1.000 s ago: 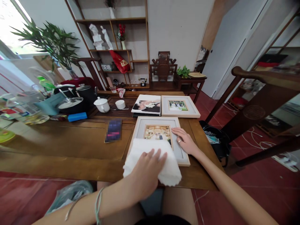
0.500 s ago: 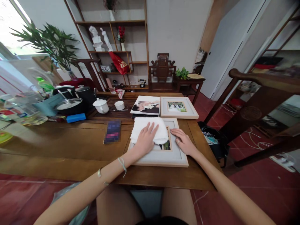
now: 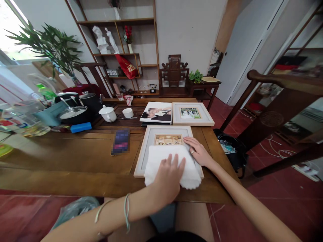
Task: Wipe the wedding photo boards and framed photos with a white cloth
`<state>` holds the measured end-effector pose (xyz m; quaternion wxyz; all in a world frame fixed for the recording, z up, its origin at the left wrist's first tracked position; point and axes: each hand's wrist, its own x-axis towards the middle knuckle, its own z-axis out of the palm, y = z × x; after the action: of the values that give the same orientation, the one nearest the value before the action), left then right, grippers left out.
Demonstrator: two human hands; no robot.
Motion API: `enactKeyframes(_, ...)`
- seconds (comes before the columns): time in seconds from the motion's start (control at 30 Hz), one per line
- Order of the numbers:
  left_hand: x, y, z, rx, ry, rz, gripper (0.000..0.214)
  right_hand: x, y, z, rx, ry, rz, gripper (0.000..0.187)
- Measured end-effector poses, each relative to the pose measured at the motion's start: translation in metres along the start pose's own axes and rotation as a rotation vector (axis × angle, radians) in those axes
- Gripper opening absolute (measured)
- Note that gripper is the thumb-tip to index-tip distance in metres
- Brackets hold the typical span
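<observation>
A light wooden picture frame (image 3: 148, 141) with a grey mat lies flat on the wooden table (image 3: 75, 158) in front of me. A folded white cloth (image 3: 161, 158) covers its near half. My left hand (image 3: 169, 176) presses flat on the cloth, fingers stretched out. My right hand (image 3: 200, 153) rests flat on the frame's right edge, fingers extended, a ring on one finger.
Two more pictures lie beyond: an unframed print (image 3: 156, 112) and a second frame (image 3: 192, 114). A dark card (image 3: 121, 141) sits left of the near frame. Pots (image 3: 74, 114), a teapot (image 3: 108, 113), a cup (image 3: 128, 112) and a blue sponge (image 3: 80, 127) stand at the left. A wooden chair (image 3: 282, 111) is right.
My left hand has pulled the cloth from the frame's far half back toward me over its near half. The right hand stays on the frame's right edge.
</observation>
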<state>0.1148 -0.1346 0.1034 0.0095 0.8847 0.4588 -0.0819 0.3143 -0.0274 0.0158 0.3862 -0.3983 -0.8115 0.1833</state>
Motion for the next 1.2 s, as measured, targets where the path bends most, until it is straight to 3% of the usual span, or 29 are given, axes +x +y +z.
enactKeyframes(0.1, -0.020, 0.021, 0.003, -0.007, 0.048, 0.054, 0.074, 0.000, 0.003, 0.002, 0.010, 0.011, -0.008, 0.053)
enactKeyframes(0.23, -0.015, 0.024, 0.002, -0.014, 0.063, 0.060, 0.071, 0.000, 0.005, 0.002, 0.016, 0.011, 0.001, 0.051)
enactKeyframes(0.47, 0.037, -0.011, 0.008, 0.036, 0.068, -0.170, 0.068, 0.000, 0.004, 0.002, 0.011, 0.013, -0.029, 0.053)
enactKeyframes(0.57, 0.062, -0.037, 0.014, 0.046, 0.195, -0.193, 0.069, 0.000, 0.003, 0.002, -0.005, 0.015, -0.043, 0.051)
enactKeyframes(0.7, 0.093, -0.070, 0.009, -0.022, 0.361, -0.094, 0.069, 0.002, -0.002, 0.000, -0.030, -0.015, -0.041, 0.051)
enactKeyframes(0.87, 0.123, -0.081, -0.008, -0.103, 0.326, 0.197, 0.071, 0.003, -0.006, -0.002, -0.021, -0.020, -0.008, 0.049)
enactKeyframes(1.03, 0.129, -0.074, -0.017, -0.021, 0.257, 0.127, 0.059, 0.005, -0.007, -0.004, 0.006, -0.033, 0.015, 0.049)
enactKeyframes(1.2, 0.115, -0.084, -0.013, 0.042, 0.240, 0.012, 0.050, 0.004, -0.003, -0.004, 0.015, -0.039, -0.011, 0.050)
